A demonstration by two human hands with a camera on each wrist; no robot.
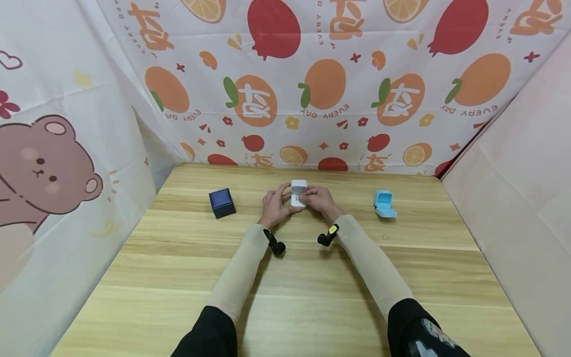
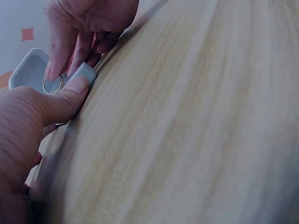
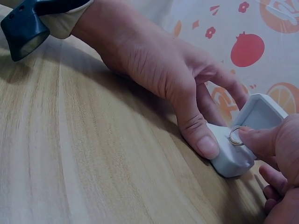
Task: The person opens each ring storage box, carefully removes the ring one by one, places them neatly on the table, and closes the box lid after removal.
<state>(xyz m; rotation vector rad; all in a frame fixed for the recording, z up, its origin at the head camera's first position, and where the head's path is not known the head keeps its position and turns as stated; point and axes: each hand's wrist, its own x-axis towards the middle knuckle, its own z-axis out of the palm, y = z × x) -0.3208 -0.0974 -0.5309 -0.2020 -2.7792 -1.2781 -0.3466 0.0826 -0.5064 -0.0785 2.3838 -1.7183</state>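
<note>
An open white ring box (image 1: 299, 186) stands on the table at the far middle, its lid raised. My left hand (image 1: 274, 207) steadies it from the left; in the right wrist view the thumb (image 3: 205, 145) presses the front of the base and the fingers reach behind the lid. From the right, my right hand (image 1: 322, 199) pinches a thin gold-coloured ring (image 3: 230, 137) between thumb and finger. The ring stands upright at the cushion of the box, its lower part right at the slot. In the left wrist view the right fingertips cover part of the ring.
A closed navy blue box (image 1: 222, 202) sits left of the hands on the wooden table (image 1: 308, 307). To the right stands an open light-blue ring box (image 1: 384, 199), with a small ring (image 1: 385, 235) lying nearer me. Behind the table hangs a fruit-print cloth (image 1: 285, 119).
</note>
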